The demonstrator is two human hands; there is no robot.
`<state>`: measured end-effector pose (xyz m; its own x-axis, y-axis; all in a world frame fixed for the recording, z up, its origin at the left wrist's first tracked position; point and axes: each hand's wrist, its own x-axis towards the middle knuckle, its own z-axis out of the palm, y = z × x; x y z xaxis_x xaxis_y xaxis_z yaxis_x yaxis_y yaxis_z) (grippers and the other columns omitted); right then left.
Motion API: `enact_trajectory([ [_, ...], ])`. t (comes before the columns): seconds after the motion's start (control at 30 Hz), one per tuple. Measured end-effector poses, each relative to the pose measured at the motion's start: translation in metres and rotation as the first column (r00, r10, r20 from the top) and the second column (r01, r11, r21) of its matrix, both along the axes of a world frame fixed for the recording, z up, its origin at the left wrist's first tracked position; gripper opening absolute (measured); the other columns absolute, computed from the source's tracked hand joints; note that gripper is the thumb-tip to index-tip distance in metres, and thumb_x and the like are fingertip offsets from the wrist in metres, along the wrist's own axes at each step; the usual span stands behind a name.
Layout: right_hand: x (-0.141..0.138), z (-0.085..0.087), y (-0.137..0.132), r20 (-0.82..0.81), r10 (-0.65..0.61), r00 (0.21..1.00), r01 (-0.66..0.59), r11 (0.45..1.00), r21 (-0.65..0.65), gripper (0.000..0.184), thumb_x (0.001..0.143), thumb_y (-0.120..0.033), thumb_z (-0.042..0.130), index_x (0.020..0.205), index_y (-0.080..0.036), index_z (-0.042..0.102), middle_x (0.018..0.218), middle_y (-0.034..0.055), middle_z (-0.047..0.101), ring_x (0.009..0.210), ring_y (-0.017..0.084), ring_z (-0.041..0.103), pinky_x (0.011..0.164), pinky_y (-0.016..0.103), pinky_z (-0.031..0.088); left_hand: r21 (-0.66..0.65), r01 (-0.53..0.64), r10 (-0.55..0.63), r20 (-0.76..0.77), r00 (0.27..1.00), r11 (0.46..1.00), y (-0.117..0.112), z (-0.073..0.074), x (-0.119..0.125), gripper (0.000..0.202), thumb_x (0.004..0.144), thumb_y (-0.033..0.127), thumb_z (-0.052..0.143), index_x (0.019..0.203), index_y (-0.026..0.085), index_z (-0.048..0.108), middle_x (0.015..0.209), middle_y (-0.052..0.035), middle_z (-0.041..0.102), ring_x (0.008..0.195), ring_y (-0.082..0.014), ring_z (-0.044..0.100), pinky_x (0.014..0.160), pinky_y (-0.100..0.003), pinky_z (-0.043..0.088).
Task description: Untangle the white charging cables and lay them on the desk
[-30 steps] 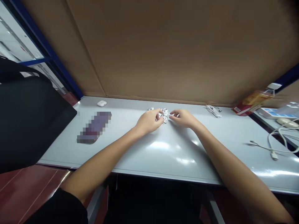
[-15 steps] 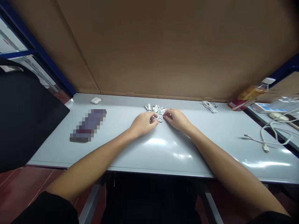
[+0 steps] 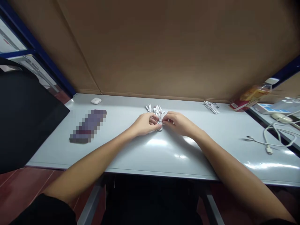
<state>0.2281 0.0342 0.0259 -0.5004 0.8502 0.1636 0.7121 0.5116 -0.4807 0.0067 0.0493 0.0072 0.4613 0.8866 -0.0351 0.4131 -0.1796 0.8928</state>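
A coiled white charging cable (image 3: 159, 127) is between my two hands, with a thin black tie around its middle. My left hand (image 3: 145, 123) has its fingers closed on the left side of this coil. From the right, my right hand (image 3: 177, 122) pinches at the black tie (image 3: 160, 121); its fingertips partly hide the tie's end. Just behind lie two more tied white cable bundles, one at the left (image 3: 149, 108) and one in the middle (image 3: 156, 109), partly covered by my left fingers and the held coil.
On the grey table (image 3: 131, 156) are a white earbud case (image 3: 96, 101) and a blurred-out flat object (image 3: 89, 126) at left. Another coiled cable (image 3: 211, 107) lies back right, near a bottle (image 3: 249, 98). A loose white cable (image 3: 269, 150) and a mouse (image 3: 281, 117) are far right. A cardboard panel (image 3: 150, 47) stands behind.
The coiled cable has come slightly toward me, away from the two bundles behind it. My right hand has shifted a little nearer to me, its fingertips now at the tie.
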Motion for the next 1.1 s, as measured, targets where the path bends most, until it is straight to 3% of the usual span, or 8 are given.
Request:
enact_trajectory([
  [0.1,0.000,0.005,-0.002,-0.077,-0.016,0.997,0.010,0.997,-0.071,0.021,0.099,-0.031,0.055,0.089,-0.021,0.070,0.088,0.0042,0.069,0.074,0.017,0.058,0.067,0.030,0.042,-0.044,0.013,-0.008,0.116,0.993,0.999,0.000,-0.001,0.001,0.036,0.076,0.033,0.082,0.103,0.021,0.062,0.096,-0.0061,0.078,0.089,-0.0221,0.074,0.078,-0.033,0.054],
  [0.23,0.001,0.011,-0.004,-0.219,-0.070,0.973,0.011,0.965,-0.260,0.028,0.099,-0.041,0.055,0.085,-0.020,0.068,0.080,0.0019,0.064,0.071,0.016,0.053,0.065,0.030,0.038,0.058,0.012,-0.022,0.186,0.982,0.998,0.001,-0.003,0.003,0.034,0.078,0.029,0.080,0.103,0.021,0.059,0.101,-0.0070,0.076,0.098,-0.0237,0.073,0.080,-0.034,0.056],
  [0.4,0.003,0.012,-0.005,-0.397,-0.120,0.910,-0.135,0.820,-0.556,0.033,0.094,-0.048,0.064,0.076,-0.020,0.062,0.073,-0.0012,0.053,0.069,0.015,0.048,0.066,0.030,0.037,0.156,0.066,-0.104,0.249,0.963,0.986,0.004,-0.005,0.004,0.025,0.082,0.029,0.077,0.100,0.019,0.062,0.108,-0.0087,0.074,0.103,-0.0232,0.072,0.090,-0.036,0.056],
  [0.67,0.002,0.009,-0.002,-0.486,-0.285,0.826,-0.171,0.696,-0.698,0.030,0.087,-0.042,0.073,0.071,-0.020,0.059,0.070,-0.0024,0.046,0.064,0.014,0.039,0.062,0.030,0.033,0.103,0.121,-0.148,0.308,0.940,0.987,0.006,-0.003,0.004,0.031,0.086,0.034,0.077,0.110,0.016,0.072,0.114,-0.0117,0.077,0.109,-0.0267,0.072,0.098,-0.041,0.055],
  [0.9,-0.001,0.011,-0.002,-0.506,-0.443,0.740,-0.184,0.591,-0.786,0.022,0.082,-0.033,0.069,0.070,-0.021,0.055,0.068,-0.0023,0.043,0.062,0.014,0.037,0.060,0.030,0.034,0.050,0.111,-0.121,0.292,0.949,0.993,0.007,0.000,0.004,0.031,0.087,0.042,0.077,0.101,0.014,0.075,0.104,-0.0112,0.078,0.099,-0.0246,0.073,0.095,-0.041,0.056],
  [0.97,-0.002,0.011,-0.003,-0.502,-0.414,0.759,-0.152,0.637,-0.756,0.023,0.084,-0.035,0.067,0.070,-0.021,0.054,0.069,-0.0022,0.043,0.062,0.014,0.038,0.060,0.031,0.034,0.026,0.085,-0.089,0.309,0.947,0.996,0.007,0.000,0.004,0.032,0.085,0.043,0.078,0.098,0.014,0.075,0.098,-0.0104,0.077,0.094,-0.0235,0.073,0.092,-0.041,0.057],
  [1.03,-0.003,0.011,-0.005,-0.478,-0.353,0.804,-0.037,0.773,-0.634,0.025,0.089,-0.039,0.064,0.072,-0.021,0.057,0.069,-0.0013,0.047,0.063,0.015,0.042,0.062,0.031,0.035,-0.017,0.053,-0.044,0.342,0.939,0.998,0.007,-0.001,0.005,0.033,0.084,0.044,0.079,0.099,0.014,0.074,0.098,-0.0101,0.076,0.093,-0.0226,0.072,0.087,-0.040,0.059],
  [1.1,-0.004,0.010,-0.007,-0.415,-0.284,0.864,0.116,0.916,-0.384,0.026,0.094,-0.041,0.059,0.078,-0.021,0.061,0.073,0.0008,0.056,0.067,0.016,0.048,0.064,0.031,0.037,-0.059,0.026,-0.002,0.372,0.928,0.998,0.007,-0.003,0.006,0.033,0.084,0.043,0.080,0.100,0.014,0.074,0.100,-0.0102,0.076,0.093,-0.0220,0.071,0.084,-0.039,0.060],
])
